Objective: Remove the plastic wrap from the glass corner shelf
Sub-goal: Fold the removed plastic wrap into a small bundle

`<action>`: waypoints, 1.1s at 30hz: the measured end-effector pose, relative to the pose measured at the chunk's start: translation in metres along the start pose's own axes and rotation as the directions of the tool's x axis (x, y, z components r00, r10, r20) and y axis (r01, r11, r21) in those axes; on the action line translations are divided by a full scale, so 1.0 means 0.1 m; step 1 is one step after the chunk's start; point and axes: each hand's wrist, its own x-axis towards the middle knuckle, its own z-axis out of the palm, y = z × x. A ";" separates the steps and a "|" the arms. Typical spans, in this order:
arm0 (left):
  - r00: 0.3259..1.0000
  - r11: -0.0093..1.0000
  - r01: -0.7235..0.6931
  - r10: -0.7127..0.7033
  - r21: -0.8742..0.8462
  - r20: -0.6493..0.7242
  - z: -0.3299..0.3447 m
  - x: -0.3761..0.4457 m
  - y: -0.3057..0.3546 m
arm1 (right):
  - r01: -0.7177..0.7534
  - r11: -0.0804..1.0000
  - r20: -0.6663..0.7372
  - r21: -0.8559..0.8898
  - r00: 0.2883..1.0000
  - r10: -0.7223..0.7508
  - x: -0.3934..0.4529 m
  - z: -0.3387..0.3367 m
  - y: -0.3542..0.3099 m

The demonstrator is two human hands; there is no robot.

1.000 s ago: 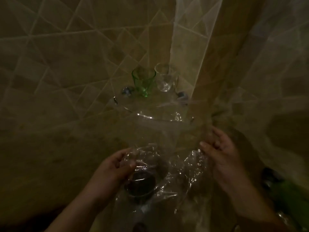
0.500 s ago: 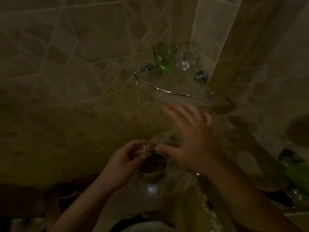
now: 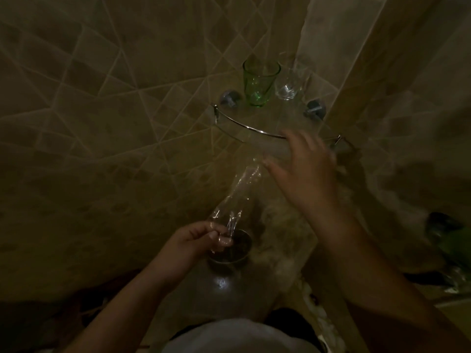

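Observation:
The glass corner shelf [image 3: 270,123] with a chrome front rail is fixed in the tiled corner. A twisted strip of clear plastic wrap [image 3: 240,189] runs from just under the shelf's front edge down to my left hand [image 3: 201,240], which pinches its lower end. My right hand [image 3: 305,169] is raised at the shelf's front edge with fingers spread, blurred, holding nothing that I can see. The hand hides part of the rail.
A green glass [image 3: 260,81] and a clear glass [image 3: 290,80] stand at the back of the shelf. A dark round cup [image 3: 233,248] sits on a lower ledge beside my left hand. A green bottle [image 3: 451,240] lies at the right. Tiled walls enclose the corner.
The wide sheet of wrap that hung across the view is gone, gathered into a thin strip. My right hand rose from beside the left hand to the shelf's front edge.

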 end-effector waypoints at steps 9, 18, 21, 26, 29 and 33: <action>0.995 0.882 0.072 -0.094 -0.466 -0.023 -0.27 0.11 -0.01 | -0.697 -0.089 0.642 0.712 0.595 0.483 -1.27 0.51 0.48; 0.959 0.898 0.103 -0.203 -0.427 -0.196 -0.39 0.10 -0.14 | -0.679 -0.069 0.657 0.731 0.673 0.339 -1.24 0.55 0.65; 0.947 0.930 0.160 -0.239 -0.332 -0.213 -0.35 0.04 -0.19 | -0.665 0.020 0.623 0.746 0.709 0.332 -1.23 0.50 0.64; 0.934 0.974 0.094 -0.158 -0.207 -0.320 -0.36 -0.07 -0.22 | -0.586 0.311 0.469 0.748 0.798 0.378 -1.28 0.40 0.60; 0.919 0.992 -0.013 -0.038 -0.126 -0.393 -0.41 -0.13 -0.20 | -0.538 0.278 0.409 0.796 0.816 0.407 -1.33 0.28 0.53; 0.939 0.988 -0.108 0.138 0.109 -0.315 -0.44 -0.26 -0.06 | -0.526 0.373 0.431 0.764 0.847 0.311 -1.30 0.04 0.45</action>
